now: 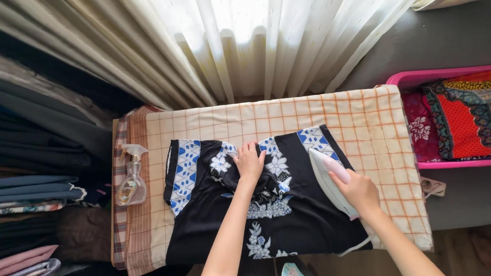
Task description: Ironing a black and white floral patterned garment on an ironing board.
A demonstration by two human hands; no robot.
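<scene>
A black garment (302, 218) with blue and white patterned bands and white flowers lies spread on a checked orange-and-cream ironing cloth (362, 113). My left hand (249, 163) presses flat on the garment's middle, fingers bunching a fold. My right hand (358, 191) grips the pink handle of a white iron (325, 174), whose sole rests on the garment's right part near a blue patterned band. The iron's white cord trails off toward the board's near right edge.
A clear spray bottle (131, 184) stands on the board's left end. A pink basket (419, 79) with colourful patterned clothes sits at the right. Folded fabrics (28, 189) are stacked at the left. White curtains (244, 38) hang behind the board.
</scene>
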